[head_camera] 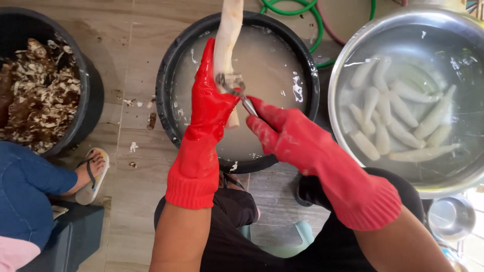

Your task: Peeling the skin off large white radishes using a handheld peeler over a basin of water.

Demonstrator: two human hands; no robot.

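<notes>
My left hand [210, 98], in a red rubber glove, grips a long pale peeled root [228, 35] upright over a black tub [169, 108] of cloudy water. My right hand [275, 132], also in a red glove, holds a metal peeler [236, 88] with its blade against the root just beside my left fingers. The lower end of the root shows below my left hand.
A large steel basin [348, 161] at right holds water and several peeled white roots [398, 121]. A black bucket [93, 95] at left is full of brown peelings. Another person's sandalled foot [92, 171] and blue sleeve sit at lower left. A green hose [295, 9] lies at the top.
</notes>
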